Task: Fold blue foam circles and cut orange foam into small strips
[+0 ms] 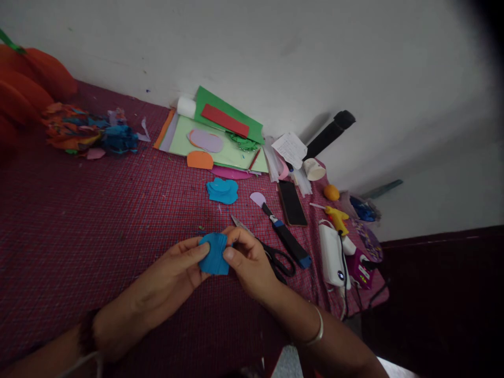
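Note:
A small blue paper piece (216, 257) with a rounded top and fine creases is held up between both hands above the table. My left hand (185, 262) pinches its left side, thumb in front and fingers behind. On its right edge, my right hand (248, 260) grips it between thumb and fingers. Black-handled scissors (277, 257) lie partly hidden behind my right hand, blades pointing up and left. Beyond the hands rests a pile of blue paper cutouts (222, 190). A lilac half-round cutout (258, 198) touches the tip of a black and blue tool (289, 236).
Coloured sheets (179, 139) lie stacked against the wall, with orange and lilac cutouts. At left are paper scraps (74, 128) and an orange pumpkin shape (35, 79). To the right are a phone (292, 203), a yellow glue gun (337, 218) and a white power bank (333, 254).

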`<move>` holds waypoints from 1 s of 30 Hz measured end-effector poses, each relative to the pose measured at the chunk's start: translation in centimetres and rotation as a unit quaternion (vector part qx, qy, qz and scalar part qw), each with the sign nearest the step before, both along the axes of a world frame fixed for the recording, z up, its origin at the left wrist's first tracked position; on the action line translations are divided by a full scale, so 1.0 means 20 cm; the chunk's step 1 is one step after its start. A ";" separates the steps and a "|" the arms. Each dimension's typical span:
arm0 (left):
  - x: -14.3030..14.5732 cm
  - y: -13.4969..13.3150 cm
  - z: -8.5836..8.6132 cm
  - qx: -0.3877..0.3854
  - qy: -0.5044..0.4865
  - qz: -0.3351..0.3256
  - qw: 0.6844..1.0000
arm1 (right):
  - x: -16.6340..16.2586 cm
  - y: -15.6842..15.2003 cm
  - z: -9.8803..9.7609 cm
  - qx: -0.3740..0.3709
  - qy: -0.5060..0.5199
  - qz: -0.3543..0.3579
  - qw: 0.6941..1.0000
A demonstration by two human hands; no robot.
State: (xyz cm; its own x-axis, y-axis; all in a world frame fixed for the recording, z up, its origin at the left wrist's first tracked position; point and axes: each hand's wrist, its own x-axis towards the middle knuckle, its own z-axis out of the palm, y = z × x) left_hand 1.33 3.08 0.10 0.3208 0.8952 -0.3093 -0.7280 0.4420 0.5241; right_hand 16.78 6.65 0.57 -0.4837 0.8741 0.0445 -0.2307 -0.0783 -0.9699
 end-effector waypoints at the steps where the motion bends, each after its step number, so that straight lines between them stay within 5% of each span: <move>1: 0.00 0.00 0.00 0.006 0.000 -0.003 1.000 | 0.00 0.00 0.00 -0.003 0.001 0.000 1.000; 13: 0.00 0.00 0.00 -0.009 -0.013 -0.003 1.000 | 0.00 0.01 -0.01 -0.023 0.024 0.020 0.999; 19: 0.00 0.00 -0.02 -0.007 -0.011 -0.002 1.000 | -0.01 -0.01 0.01 -0.012 0.010 -0.041 0.999; 30: -0.01 -0.01 -0.01 0.007 0.009 -0.011 1.000 | 0.00 0.00 0.01 -0.004 0.000 0.003 1.000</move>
